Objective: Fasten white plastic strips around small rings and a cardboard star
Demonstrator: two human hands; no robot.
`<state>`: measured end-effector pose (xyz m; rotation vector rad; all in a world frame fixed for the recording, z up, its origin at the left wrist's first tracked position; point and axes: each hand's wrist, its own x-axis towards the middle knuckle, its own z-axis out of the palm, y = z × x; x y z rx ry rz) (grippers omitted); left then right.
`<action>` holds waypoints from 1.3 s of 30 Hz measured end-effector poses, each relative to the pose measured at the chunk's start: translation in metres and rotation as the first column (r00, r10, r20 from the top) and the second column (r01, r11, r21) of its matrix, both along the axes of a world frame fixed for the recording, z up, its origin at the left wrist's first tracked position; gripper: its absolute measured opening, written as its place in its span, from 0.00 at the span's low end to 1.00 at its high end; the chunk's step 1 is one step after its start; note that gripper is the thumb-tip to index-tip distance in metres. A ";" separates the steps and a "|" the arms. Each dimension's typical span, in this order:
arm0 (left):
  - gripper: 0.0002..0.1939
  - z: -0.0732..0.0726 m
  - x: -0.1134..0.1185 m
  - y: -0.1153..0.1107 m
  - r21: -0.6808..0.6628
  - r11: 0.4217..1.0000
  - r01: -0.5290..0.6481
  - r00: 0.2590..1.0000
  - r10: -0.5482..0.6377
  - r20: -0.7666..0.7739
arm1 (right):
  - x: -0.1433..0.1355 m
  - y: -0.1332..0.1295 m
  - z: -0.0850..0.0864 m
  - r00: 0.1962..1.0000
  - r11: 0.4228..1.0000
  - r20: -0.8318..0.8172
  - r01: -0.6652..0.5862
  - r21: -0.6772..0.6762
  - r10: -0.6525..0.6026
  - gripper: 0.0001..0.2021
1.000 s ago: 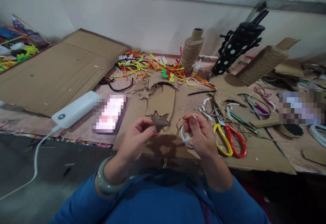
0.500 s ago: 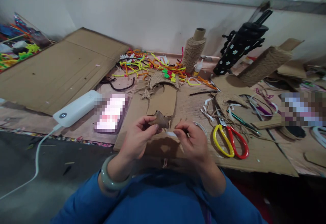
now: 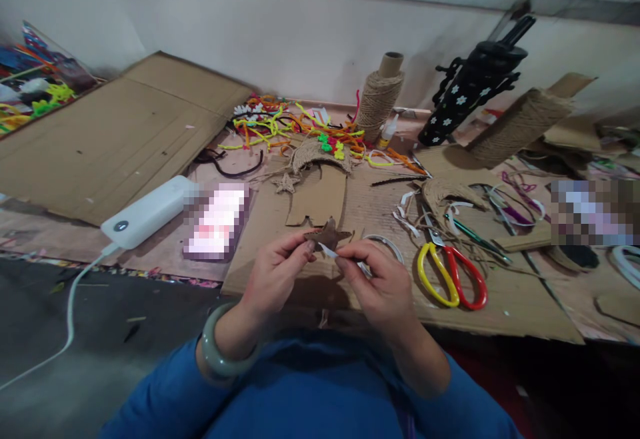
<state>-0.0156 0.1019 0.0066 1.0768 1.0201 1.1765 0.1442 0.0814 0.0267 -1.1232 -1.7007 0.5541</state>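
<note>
My left hand pinches one arm of a brown cardboard star held above the work surface. Between the fingertips of my right hand is a small white strip, its free end lying against the star. Under my right hand shows part of a white tape roll. Just beyond the star lies a notched piece of cardboard. Behind it are a twine-wrapped crescent with green, red and yellow bits and a small twine-wrapped star.
Scissors with yellow and red handles lie at right, near a second twine crescent. Twine spools and a black flowered holder stand at the back. On the left are a power bank, a phone and a large cardboard sheet.
The star has turned so its flat face shows. My right hand has come closer to it, and the white strip now shows in its fingers, touching the star.
</note>
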 end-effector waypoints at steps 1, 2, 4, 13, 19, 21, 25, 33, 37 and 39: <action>0.11 -0.001 -0.001 -0.001 0.038 0.999 0.014 0.999 -0.012 -0.047 | -0.001 0.000 0.001 1.000 1.000 -0.005 0.001 -0.001 -0.001 0.06; 0.11 -0.001 -0.001 -0.001 0.070 0.997 0.028 0.996 -0.022 -0.090 | -0.001 0.000 0.001 1.000 1.000 -0.004 -0.003 -0.006 0.003 0.05; 0.11 0.001 -0.002 -0.002 0.119 0.991 0.065 0.985 -0.045 -0.165 | -0.002 0.001 0.003 1.000 1.000 0.004 -0.007 -0.024 0.007 0.05; 0.12 0.014 -0.001 -0.004 0.222 0.968 0.116 0.957 -0.050 -0.285 | -0.001 0.000 0.005 0.998 0.993 0.056 0.047 -0.105 -0.041 0.05; 0.12 0.016 0.000 -0.006 0.237 0.964 0.121 0.955 -0.047 -0.294 | -0.002 0.000 0.002 0.989 0.991 0.096 0.117 -0.071 -0.110 0.04; 0.12 0.016 0.000 -0.007 0.243 0.962 0.125 0.953 -0.048 -0.299 | -0.003 0.000 0.002 0.987 0.990 0.105 0.127 -0.064 -0.120 0.04; 0.12 0.014 0.001 -0.008 0.250 0.961 0.122 0.947 -0.038 -0.319 | -0.003 -0.001 0.003 0.985 0.989 0.115 0.138 -0.053 -0.131 0.05; 0.12 0.014 0.002 -0.011 0.273 0.952 0.141 0.936 -0.038 -0.350 | -0.005 0.000 0.003 0.978 0.987 0.141 0.157 -0.029 -0.151 0.05; 0.13 0.016 0.002 -0.012 0.280 0.949 0.147 0.938 -0.043 -0.345 | -0.005 0.000 0.003 0.979 0.987 0.140 0.156 -0.031 -0.150 0.06; 0.13 0.018 0.002 -0.012 0.282 0.947 0.151 0.937 -0.046 -0.347 | -0.005 -0.001 0.003 0.978 0.987 0.142 0.160 -0.035 -0.154 0.06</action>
